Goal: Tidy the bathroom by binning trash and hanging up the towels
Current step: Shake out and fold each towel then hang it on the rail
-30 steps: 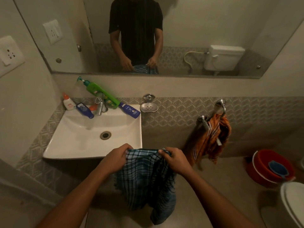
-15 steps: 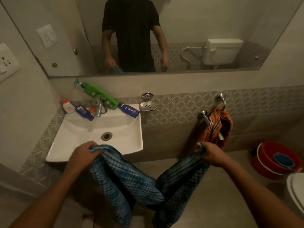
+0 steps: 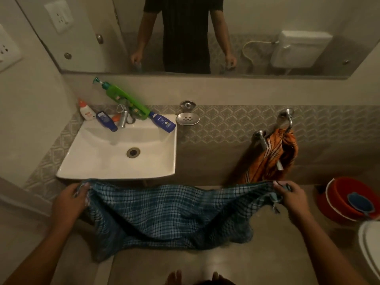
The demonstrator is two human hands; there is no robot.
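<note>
On the far left wall we see a white socket plate [image 3: 8, 50]. Our left hand [image 3: 71, 199] is closed around one top corner of the blue checked towel [image 3: 170, 212], just below the front rim of the white sink [image 3: 123, 149]. Along the back of the sink stand a small white bottle with an orange cap [image 3: 86, 111], a dark blue tube [image 3: 106, 120], the chrome tap [image 3: 123, 118], a green pump bottle [image 3: 125, 99] leaning against the wall, and a blue bottle [image 3: 162, 121] whose white label we cannot read. Beside the sink a steel soap dish [image 3: 188, 118] is fixed to the patterned tiles.

The towel hangs spread wide between our hands, sagging in the middle over the floor, with nothing between it and the wall. Our right hand [image 3: 292, 197] is shut on the other top corner, just below an orange checked towel [image 3: 273, 157] bunched on the chrome towel ring [image 3: 284, 120]. Further right, a red bucket [image 3: 337, 200] holds a blue mug [image 3: 360, 203], and a white toilet lid [image 3: 370, 243] shows at the edge.
</note>
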